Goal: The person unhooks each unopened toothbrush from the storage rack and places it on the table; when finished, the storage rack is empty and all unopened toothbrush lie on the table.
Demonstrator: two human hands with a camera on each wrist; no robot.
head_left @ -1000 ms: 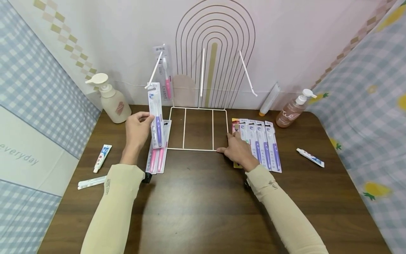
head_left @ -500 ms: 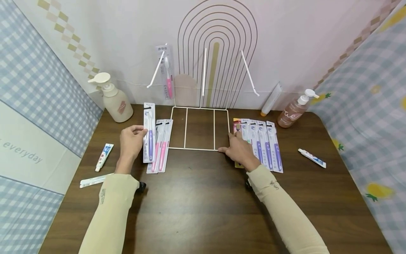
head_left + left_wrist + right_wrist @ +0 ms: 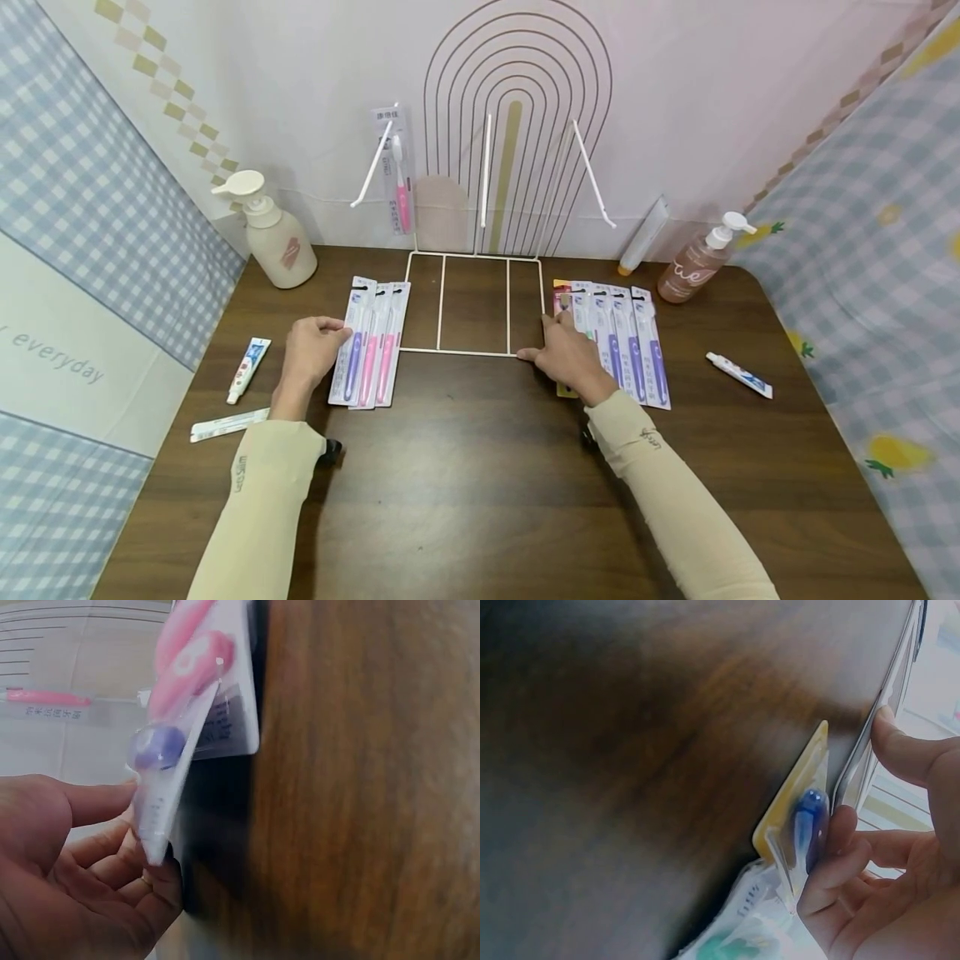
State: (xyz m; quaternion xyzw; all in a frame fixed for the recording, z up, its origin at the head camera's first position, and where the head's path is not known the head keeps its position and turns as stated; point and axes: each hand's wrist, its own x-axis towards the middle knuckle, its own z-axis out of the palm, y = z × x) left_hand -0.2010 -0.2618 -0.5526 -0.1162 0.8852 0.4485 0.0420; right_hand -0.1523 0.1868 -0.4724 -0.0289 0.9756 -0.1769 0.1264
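Fingers (image 3: 335,331) of the left hand (image 3: 309,350) pinch the left edge of a purple toothbrush pack (image 3: 353,343), which lies almost flat on the tabletop (image 3: 480,492) against two pink packs (image 3: 381,346); the left wrist view shows its near edge tilted up off the wood. The right hand (image 3: 566,354) rests with curled fingers at the front right corner of the white wire rack (image 3: 472,304), its thumb against the wire and its fingers on a yellow-backed pack (image 3: 799,817), as the right wrist view shows. Judging by the layout, the hanging has barely begun: one pink pack (image 3: 397,171) hangs on the rack's left hook, the other two hooks stand bare, and a row of purple packs (image 3: 626,342) waits to the right of the rack. The packs are thin glossy card with clear plastic blisters; the rack is slim painted wire with a flat grid base; the tabletop is dark wood grain. Two pump bottles (image 3: 273,233) and several small tubes (image 3: 246,369) stand or lie toward the edges.
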